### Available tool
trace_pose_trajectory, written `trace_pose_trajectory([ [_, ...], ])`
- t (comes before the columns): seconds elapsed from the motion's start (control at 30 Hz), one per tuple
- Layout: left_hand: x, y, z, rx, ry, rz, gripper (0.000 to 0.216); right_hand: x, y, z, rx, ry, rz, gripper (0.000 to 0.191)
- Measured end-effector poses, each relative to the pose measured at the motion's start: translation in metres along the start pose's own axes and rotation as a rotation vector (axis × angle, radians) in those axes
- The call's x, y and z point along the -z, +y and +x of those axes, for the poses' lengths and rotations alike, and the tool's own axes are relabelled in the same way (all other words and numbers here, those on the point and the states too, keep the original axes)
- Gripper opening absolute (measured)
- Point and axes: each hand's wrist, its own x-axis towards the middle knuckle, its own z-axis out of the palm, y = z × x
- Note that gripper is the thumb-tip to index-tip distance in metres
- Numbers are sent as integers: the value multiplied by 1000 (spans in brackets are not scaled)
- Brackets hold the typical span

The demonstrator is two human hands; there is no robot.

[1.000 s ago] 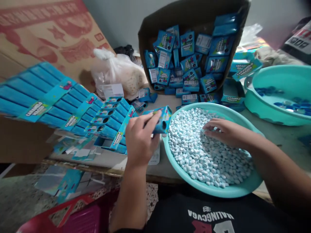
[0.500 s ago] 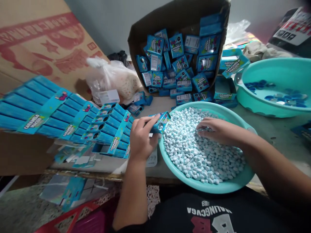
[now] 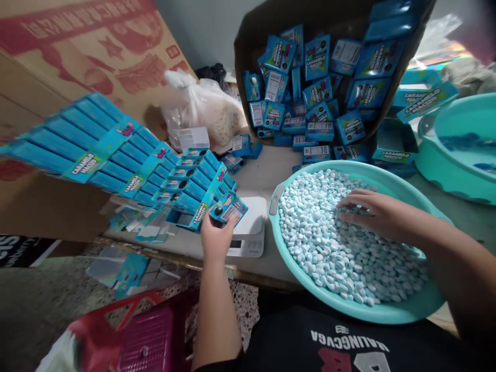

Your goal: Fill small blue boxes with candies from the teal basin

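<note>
My left hand point(image 3: 217, 235) is closed round the lower end of a small blue candy box point(image 3: 229, 207) with a round black spot on its face. The box is tilted, above the left part of a white kitchen scale point(image 3: 250, 243) and beside the nearest display tray point(image 3: 201, 214) of upright blue boxes. My right hand point(image 3: 366, 212) lies on the pale blue and white candies point(image 3: 325, 253) in a turquoise basin point(image 3: 300, 281). Its fingers are curled, with candies between the thumb and fingers; the fingertips are partly hidden.
Behind the basin, a cardboard carton point(image 3: 242, 57) lies on its side, full of blue boxes. More filled display trays point(image 3: 104, 144) stand at left. A knotted plastic bag point(image 3: 209, 111), an empty-looking display tray point(image 3: 395, 142) and a second turquoise basin point(image 3: 457, 165) stand further back.
My left hand has moved the candy box from the basin's left rim leftward to the display tray, uncovering the scale. My right hand stays in the candies. The view has shifted left.
</note>
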Motion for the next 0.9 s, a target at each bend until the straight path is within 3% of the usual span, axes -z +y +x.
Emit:
trace_pose_trajectory([
  [0.1, 4, -8, -1, -65, 20, -107, 84, -1, 4, 1, -2, -1, -3, 49],
  [0.2, 6, -10, -3, -152, 72, -158, 88, -3, 8, 2, 15, 4, -8, 48],
  [0.3, 9, -15, -7, -266, 191, -111, 73, -3, 7, 2, 12, 10, -3, 48],
  [0.4, 20, -30, -19, -336, 376, 169, 34, -2, 4, 1, 11, 18, 7, 47],
  [0.5, 36, -51, -33, -191, 455, 435, 25, 0, -1, 0, 10, 16, -12, 44],
  [0.63, 49, -71, -44, 96, 370, 523, 28, 4, -4, 1, -17, -30, -70, 41],
  [0.9, 51, -81, -44, 173, 258, 550, 29, 2, 2, 5, -100, -50, -36, 38],
])
